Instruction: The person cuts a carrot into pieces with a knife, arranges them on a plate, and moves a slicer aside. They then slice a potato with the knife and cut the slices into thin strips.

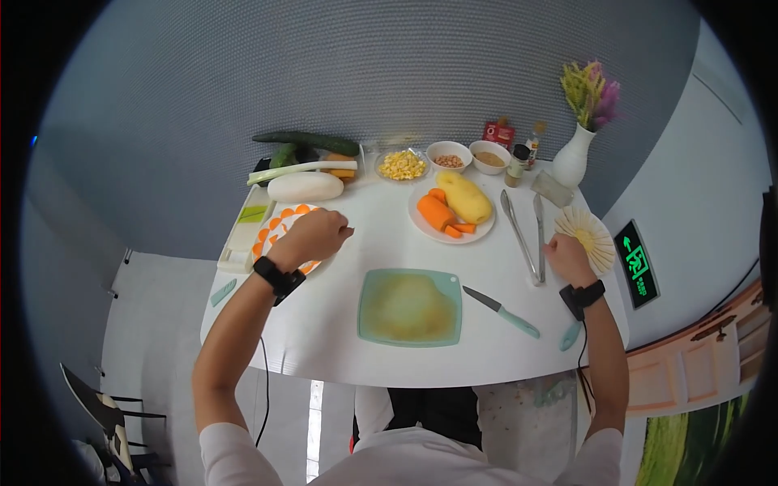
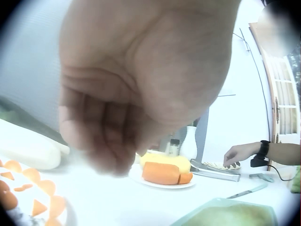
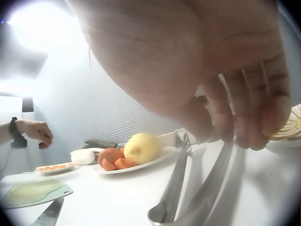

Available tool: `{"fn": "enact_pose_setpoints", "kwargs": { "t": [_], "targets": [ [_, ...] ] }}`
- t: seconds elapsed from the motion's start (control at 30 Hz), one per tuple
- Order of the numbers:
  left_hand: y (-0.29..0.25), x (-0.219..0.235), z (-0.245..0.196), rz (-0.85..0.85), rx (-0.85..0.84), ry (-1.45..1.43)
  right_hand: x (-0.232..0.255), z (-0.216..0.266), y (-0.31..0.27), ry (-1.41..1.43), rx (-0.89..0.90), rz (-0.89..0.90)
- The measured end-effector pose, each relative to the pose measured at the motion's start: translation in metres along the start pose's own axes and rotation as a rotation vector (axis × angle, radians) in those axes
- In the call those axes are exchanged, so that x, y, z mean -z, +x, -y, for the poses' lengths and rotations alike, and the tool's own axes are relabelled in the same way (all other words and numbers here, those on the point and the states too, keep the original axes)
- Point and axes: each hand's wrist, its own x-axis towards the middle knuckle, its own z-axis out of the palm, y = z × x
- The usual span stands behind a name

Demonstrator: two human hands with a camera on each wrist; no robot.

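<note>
My left hand [image 1: 318, 239] hangs with loosely curled fingers over a plate of orange carrot pieces [image 1: 261, 236]; nothing shows in its grasp in the left wrist view. On the right, my right hand [image 1: 570, 261] is beside the metal tongs [image 1: 519, 235], which lie spread on the table. Its fingers [image 3: 275, 113] point down and overlap one tong arm in the right wrist view. Just beyond that hand sits a dish of pale fanned strips [image 1: 598, 239]. Between the hands lie a teal cutting board [image 1: 409, 308] with a stained surface and a knife [image 1: 502, 312] with a teal handle.
A plate [image 1: 417, 225] holds carrots and a peeled potato [image 1: 463, 198]. Behind are bowls of corn [image 1: 403, 165], nuts [image 1: 447, 160] and powder [image 1: 490, 159], spice jars [image 1: 517, 166] and a white vase [image 1: 574, 158]. A white radish [image 1: 306, 187] and cucumber [image 1: 308, 142] lie back left.
</note>
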Motion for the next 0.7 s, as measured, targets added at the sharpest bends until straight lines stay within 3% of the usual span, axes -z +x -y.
{"fn": "enact_pose_setpoints", "kwargs": {
  "t": [0.1,0.23,0.27,0.33,0.4,0.53,0.7],
  "targets": [
    [0.042,-0.031,0.009,-0.055,-0.124,-0.022,-0.001,0.005,0.012,-0.019,-0.032,0.046],
    [0.105,-0.064,0.022,-0.059,-0.079,0.127,-0.005,0.007,0.025,-0.088,-0.069,0.107],
    [0.121,-0.074,0.041,-0.083,-0.494,0.567,-0.008,0.003,0.028,-0.079,-0.068,0.125],
    [0.136,-0.077,0.037,-0.041,-0.115,0.115,-0.009,0.003,0.028,-0.09,-0.061,0.141],
    [0.146,-0.08,0.04,-0.012,0.087,-0.161,-0.009,0.004,0.025,-0.081,-0.054,0.159],
    [0.181,-0.104,0.054,-0.023,0.191,-0.47,-0.009,0.006,0.02,-0.023,-0.071,0.19],
    [0.22,-0.104,0.021,-0.145,0.649,-1.284,-0.02,-0.002,0.021,0.001,-0.055,0.147]
  ]
}}
